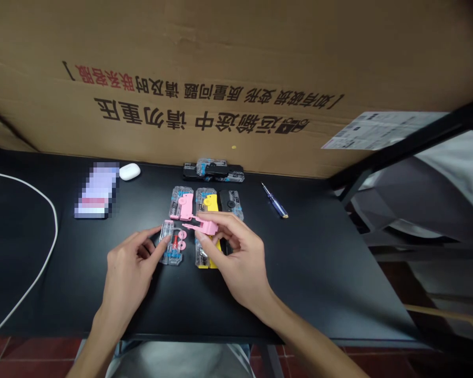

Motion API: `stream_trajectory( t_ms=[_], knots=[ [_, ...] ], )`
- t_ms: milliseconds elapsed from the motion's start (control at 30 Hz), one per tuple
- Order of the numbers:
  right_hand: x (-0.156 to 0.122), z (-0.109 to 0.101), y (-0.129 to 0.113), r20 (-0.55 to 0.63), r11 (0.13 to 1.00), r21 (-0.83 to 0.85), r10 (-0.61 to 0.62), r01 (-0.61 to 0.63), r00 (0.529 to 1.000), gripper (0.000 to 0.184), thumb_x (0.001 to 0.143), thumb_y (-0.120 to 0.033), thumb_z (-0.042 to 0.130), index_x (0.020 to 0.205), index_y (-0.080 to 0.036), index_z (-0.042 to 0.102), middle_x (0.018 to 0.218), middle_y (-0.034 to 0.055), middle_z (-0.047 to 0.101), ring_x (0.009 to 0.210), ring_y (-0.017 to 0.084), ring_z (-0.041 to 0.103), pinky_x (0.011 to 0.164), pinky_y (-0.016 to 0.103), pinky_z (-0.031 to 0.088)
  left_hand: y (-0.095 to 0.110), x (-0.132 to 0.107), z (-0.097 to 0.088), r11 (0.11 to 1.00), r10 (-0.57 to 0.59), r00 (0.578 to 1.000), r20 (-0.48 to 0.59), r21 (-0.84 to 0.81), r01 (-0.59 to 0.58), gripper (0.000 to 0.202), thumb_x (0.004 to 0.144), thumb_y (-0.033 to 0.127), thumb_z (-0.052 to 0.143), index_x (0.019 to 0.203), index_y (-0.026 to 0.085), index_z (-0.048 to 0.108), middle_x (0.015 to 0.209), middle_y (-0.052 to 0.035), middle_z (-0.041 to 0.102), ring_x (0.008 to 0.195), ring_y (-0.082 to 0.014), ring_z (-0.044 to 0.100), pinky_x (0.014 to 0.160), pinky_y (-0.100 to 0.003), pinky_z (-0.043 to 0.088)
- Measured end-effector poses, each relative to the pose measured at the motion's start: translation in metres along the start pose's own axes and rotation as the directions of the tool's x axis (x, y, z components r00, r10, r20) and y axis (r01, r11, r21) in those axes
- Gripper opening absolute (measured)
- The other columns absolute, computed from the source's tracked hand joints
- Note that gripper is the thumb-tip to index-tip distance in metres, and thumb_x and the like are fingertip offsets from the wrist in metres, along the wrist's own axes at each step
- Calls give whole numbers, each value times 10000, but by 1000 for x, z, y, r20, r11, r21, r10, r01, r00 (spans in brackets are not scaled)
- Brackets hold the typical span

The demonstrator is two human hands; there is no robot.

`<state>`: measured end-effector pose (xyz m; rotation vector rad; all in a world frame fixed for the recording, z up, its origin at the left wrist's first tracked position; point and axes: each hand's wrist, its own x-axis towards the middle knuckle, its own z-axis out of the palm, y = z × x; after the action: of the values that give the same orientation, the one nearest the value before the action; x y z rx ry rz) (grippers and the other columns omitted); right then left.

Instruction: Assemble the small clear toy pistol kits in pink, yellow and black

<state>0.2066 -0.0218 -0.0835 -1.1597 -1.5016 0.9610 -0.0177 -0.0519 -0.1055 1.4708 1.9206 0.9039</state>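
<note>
My right hand (236, 257) pinches a pink plastic part (202, 224) between thumb and fingers, just above the table. My left hand (132, 262) rests beside a clear plastic case (171, 249), thumb and forefinger touching its left edge; the case holds a red piece and two pink discs (182, 240). Under my right hand lies a yellow and clear case (205, 257). Behind them stand a pink case (182, 203), a yellow case (207, 200) and a black case (231, 202) in a row.
A black and clear assembly (213, 170) lies at the back by the cardboard box (236, 79). A blue screwdriver (274, 200) lies right of the row. A white earbud case (130, 171), a blurred card (96, 190) and a white cable (43, 220) are at the left on the black table (319, 273).
</note>
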Motion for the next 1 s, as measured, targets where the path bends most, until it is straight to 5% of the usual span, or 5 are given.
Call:
stream_trajectory(
  t_ms=[133,333,567,800,1000],
  knots=[
    [1,-2,-5,51,997,23,-76,75,996,270,1078,-275,813,1325,-372,863,1355,42,837,1274,257,786,1022,455,670,4,0,0,999,-24,1000,-9,-22,24,520,983,697,781,1224,244,863,714,36,710,571,-171,611,601,-301,495],
    [-2,-4,-6,58,968,-7,-250,251,967,395,1043,-220,876,1392,-405,849,1402,53,831,1302,283,800,1116,547,694,10,-5,-2,978,-11,988,-153,-206,-21,387,982,551,834,1172,214,826,722,42,684,582,-128,598,581,-242,505],
    [-11,1,4,195,798,-161,-551,581,811,595,1017,-133,875,1554,-351,744,1499,108,782,1234,252,839,1023,413,760,7,-12,-10,801,49,982,184,-594,71,290,1007,468,856,1122,204,890,573,44,665,419,-117,584,437,-218,511],
    [-6,-1,6,303,803,-175,-507,570,807,688,1107,-260,784,1739,-346,525,1375,119,786,1203,262,832,1004,412,750,5,-8,-12,784,-43,975,219,-598,169,263,923,417,953,1049,197,882,645,6,751,428,-125,648,364,-177,457],
    [-3,-4,6,390,843,-235,-374,484,841,809,1130,-286,746,1830,-337,345,1462,135,739,1285,281,786,1082,447,707,11,-8,-10,851,-14,988,156,-517,94,229,929,400,915,1047,205,899,565,33,671,435,-101,576,417,-184,455]
  ],
)
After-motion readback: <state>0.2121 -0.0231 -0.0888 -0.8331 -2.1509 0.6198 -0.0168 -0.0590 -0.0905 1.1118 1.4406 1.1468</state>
